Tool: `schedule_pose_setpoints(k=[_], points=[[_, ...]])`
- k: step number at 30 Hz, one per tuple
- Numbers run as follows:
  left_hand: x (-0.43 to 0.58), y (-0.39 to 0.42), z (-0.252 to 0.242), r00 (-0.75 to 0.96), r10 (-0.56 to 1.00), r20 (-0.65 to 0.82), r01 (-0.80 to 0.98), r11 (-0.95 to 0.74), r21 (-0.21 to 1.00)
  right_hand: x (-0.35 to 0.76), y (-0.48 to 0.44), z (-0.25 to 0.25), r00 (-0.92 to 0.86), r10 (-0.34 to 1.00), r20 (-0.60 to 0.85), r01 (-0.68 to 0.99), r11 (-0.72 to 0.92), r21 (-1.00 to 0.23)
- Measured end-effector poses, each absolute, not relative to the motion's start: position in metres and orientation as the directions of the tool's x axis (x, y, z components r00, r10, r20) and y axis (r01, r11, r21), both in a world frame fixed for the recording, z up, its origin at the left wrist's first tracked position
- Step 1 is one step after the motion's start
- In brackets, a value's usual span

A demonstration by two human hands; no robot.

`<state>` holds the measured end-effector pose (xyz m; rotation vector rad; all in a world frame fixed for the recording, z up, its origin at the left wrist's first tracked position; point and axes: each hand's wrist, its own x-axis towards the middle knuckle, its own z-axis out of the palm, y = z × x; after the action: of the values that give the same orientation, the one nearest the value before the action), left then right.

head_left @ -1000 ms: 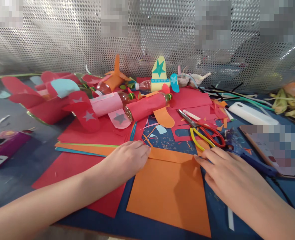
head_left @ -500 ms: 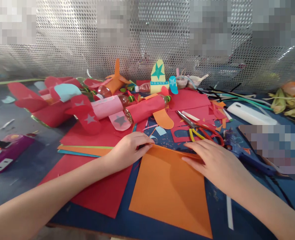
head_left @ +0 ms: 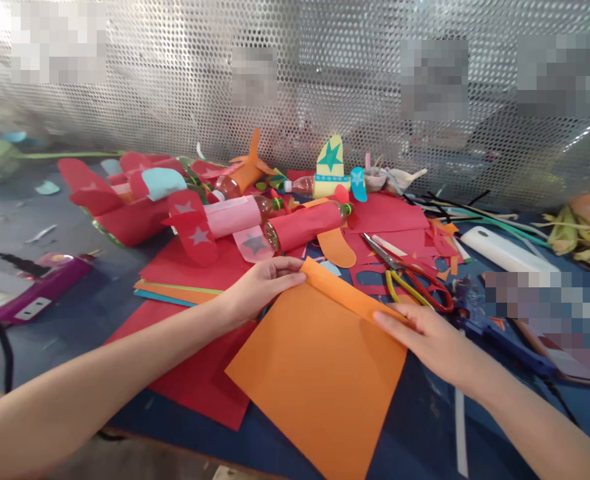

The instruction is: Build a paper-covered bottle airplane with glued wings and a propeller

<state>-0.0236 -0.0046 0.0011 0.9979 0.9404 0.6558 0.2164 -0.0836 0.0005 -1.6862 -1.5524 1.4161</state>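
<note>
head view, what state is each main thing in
orange sheet, band folded over along one edge
left hand, pinching the fold's left end
right hand, pinching the fold towards its right end
red-wrapped bottle, on its side, green cap on
pink-wrapped bottle, on its side, green cap on
yellow-wrapped bottle, on its side, pale cap on
scissors, lying down, open or shut unclear
blue corded tool, lying down

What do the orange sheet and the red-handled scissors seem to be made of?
Orange sheet: probably matte paper or thin card; it shows no gloss and bends into a flap along one edge. Red-handled scissors: silvery blades, likely metal; smooth handles, probably plastic.
</note>
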Motion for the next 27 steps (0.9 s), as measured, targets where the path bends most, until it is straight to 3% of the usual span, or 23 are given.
schedule_pose_setpoints(k=[3,5,15,19,27], points=[[-0.025,-0.002,0.000,0.446,0.821,-0.356,-0.031,0.412,0.911,0.211,-0.089,0.005,0.125,0.912,-0.390,0.514,-0.395,-0.761],[-0.026,0.000,-0.001,0.442,0.821,-0.361,-0.014,0.408,0.913,0.209,-0.092,0.007,0.214,0.897,-0.388,0.516,-0.441,-0.734],[-0.028,0.005,-0.009,0.474,0.808,-0.350,0.057,0.368,0.928,0.212,-0.096,0.006,0.079,0.948,-0.310,0.641,-0.286,-0.712],[-0.028,0.003,-0.006,0.481,0.804,-0.350,0.098,0.348,0.932,0.209,-0.093,0.006,-0.113,0.933,-0.341,0.576,-0.218,-0.788],[-0.028,0.003,-0.009,0.495,0.794,-0.353,0.131,0.334,0.933,0.212,-0.091,-0.003,-0.309,0.856,-0.414,0.499,-0.224,-0.837]])
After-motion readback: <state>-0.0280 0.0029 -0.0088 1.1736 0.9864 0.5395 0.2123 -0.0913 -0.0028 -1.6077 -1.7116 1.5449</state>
